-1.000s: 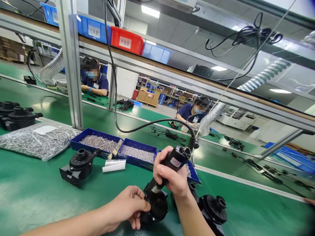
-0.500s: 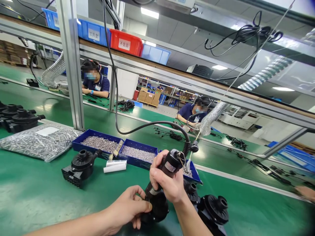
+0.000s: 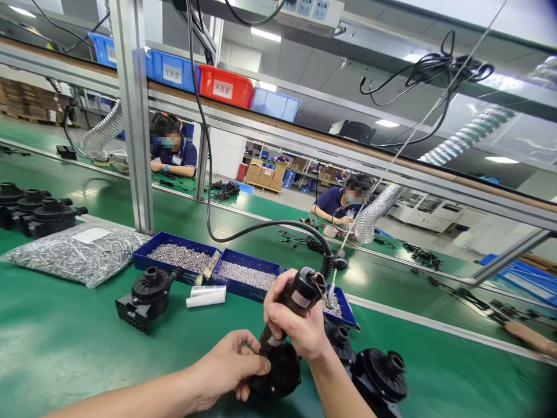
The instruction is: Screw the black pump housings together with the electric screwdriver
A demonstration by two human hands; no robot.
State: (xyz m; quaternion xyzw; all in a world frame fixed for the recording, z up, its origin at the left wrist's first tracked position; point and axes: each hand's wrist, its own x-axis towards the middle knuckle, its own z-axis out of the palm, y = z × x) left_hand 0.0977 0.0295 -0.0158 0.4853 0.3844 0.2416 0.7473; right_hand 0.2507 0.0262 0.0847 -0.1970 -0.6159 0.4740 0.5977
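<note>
My right hand (image 3: pixel 300 328) is wrapped round a black electric screwdriver (image 3: pixel 298 296) that hangs on a black cable (image 3: pixel 209 174). Its tip points down into a black pump housing (image 3: pixel 281 368) on the green bench. My left hand (image 3: pixel 230 366) grips that housing from the left, thumb pressed on its side. A second black pump housing (image 3: pixel 383 374) lies just right of my right wrist. Another one (image 3: pixel 145 296) sits alone to the left.
Blue trays of small screws (image 3: pixel 183 255) stand behind my hands, with a white roll (image 3: pixel 205 297) in front of them. A clear bag of screws (image 3: pixel 73 252) and more black housings (image 3: pixel 39 212) lie far left. An aluminium post (image 3: pixel 134 116) rises behind. Two people sit across the line.
The screwdriver has tipped slightly lower onto the housing. The view has shifted a little to the right; both hands keep their grip.
</note>
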